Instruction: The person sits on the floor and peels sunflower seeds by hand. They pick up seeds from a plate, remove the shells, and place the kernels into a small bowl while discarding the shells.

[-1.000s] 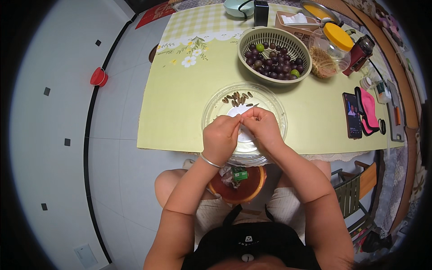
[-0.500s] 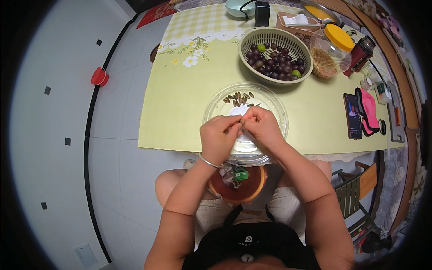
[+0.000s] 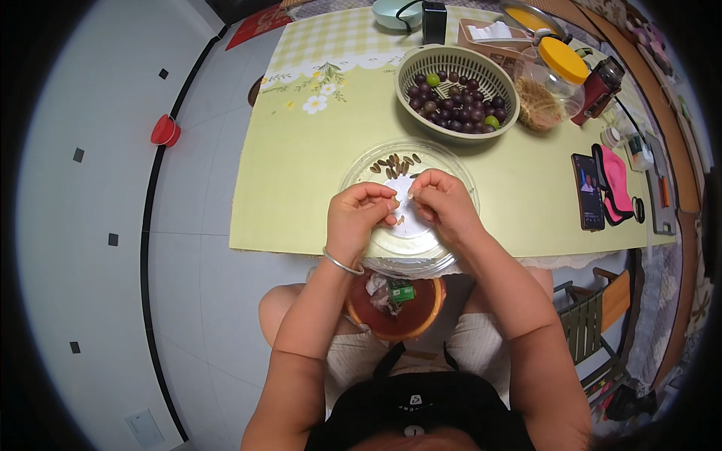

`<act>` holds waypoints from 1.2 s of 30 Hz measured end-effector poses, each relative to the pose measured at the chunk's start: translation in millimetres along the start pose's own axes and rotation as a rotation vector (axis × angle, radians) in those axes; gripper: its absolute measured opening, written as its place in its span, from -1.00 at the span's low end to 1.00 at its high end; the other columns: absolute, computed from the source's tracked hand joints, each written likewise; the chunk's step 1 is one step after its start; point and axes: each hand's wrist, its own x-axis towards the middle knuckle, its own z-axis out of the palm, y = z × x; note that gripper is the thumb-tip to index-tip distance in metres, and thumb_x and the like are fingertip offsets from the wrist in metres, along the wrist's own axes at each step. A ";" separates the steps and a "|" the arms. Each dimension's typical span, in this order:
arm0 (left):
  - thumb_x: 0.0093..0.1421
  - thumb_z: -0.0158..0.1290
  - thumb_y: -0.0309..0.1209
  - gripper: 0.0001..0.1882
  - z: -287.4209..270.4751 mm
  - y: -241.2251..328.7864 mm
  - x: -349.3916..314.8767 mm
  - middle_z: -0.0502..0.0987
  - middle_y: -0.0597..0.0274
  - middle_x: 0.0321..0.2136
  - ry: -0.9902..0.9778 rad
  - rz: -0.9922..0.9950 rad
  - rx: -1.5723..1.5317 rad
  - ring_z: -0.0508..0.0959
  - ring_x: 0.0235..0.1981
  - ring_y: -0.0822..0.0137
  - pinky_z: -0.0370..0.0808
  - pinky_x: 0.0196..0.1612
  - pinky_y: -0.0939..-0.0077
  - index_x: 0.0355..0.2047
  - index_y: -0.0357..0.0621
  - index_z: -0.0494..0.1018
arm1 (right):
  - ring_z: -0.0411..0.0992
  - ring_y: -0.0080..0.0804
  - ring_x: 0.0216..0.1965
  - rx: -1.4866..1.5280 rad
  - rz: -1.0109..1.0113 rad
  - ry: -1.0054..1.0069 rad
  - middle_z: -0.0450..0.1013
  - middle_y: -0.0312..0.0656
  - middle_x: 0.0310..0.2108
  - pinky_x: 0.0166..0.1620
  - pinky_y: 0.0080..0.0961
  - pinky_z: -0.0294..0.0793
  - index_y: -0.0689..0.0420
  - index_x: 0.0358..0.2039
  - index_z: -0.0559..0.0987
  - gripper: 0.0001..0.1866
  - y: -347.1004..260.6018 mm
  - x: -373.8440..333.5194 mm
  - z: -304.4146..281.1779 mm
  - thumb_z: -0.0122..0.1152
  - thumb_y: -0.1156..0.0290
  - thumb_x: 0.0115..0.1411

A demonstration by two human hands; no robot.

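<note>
A round clear plastic tray (image 3: 353, 172) lies at the table's front edge, with a white disc (image 3: 407, 228) in its middle. Several long brown seeds, which look like sunflower seeds (image 3: 396, 164), are gathered at its far side. Over the tray, the fingertips of my left hand (image 3: 359, 214) are pinched; what they hold, if anything, is too small to name. Close beside it, my right hand (image 3: 445, 204) pinches a small pale piece (image 3: 411, 195) between thumb and finger. A small light-brown bit (image 3: 401, 221) shows on the disc below the hands.
Behind the tray stands a colander (image 3: 406, 100) of dark and green grapes. To its right are a yellow-lidded jar (image 3: 538, 109) and a dark red flask (image 3: 598, 92). A phone (image 3: 588, 192) and a pink-and-black item (image 3: 617, 184) lie right. Below, a reddish bin (image 3: 410, 323) sits between my knees.
My hands were touching at the fingertips and have drawn apart a little, the left one moving left. The disc and the small bit between them now show more.
</note>
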 end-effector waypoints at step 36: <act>0.12 0.10 -0.66 -0.86 6.4 -4.7 -7.8 0.60 0.14 -0.45 0.013 0.398 0.488 0.59 -0.51 0.45 0.54 -0.43 0.65 -0.27 -0.39 0.55 | 0.21 -0.73 -0.66 -0.159 0.069 -0.061 0.42 -0.34 -0.60 -0.59 -0.76 0.11 0.27 -0.40 0.56 -0.93 7.7 0.9 3.8 0.17 0.53 0.15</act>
